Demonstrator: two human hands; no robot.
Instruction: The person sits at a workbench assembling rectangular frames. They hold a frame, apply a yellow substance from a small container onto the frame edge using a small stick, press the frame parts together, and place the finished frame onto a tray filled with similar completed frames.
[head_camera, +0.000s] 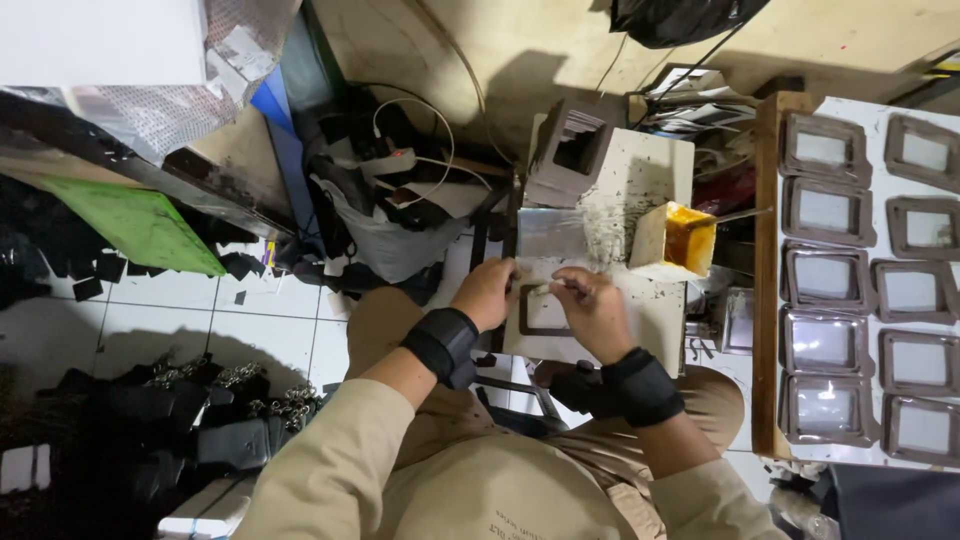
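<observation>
Two hands work close together over a small pale surface set across the person's lap. Both forearms wear tan sleeves and black wrist bands. The left hand presses its fingers down on the left edge of a dark brown rectangular frame, which lies flat on the near part of the surface. The right hand sits just beside it, fingers pinched shut on a thin brush-like stick whose tip meets the top edge of the frame. The two hands lie near each other, with the frame between and under them.

Farther along the same surface stands a small open yellow box of amber glue, with a thin rod leaning out of it. Beyond that, a grey holder with stacked frames stands at the far end.

To the right, a white board with a wooden edge carries two columns of finished brown frames with clear windows. To the left, on the tiled floor, lie black straps with metal clips, a green sheet and tangled cables.
</observation>
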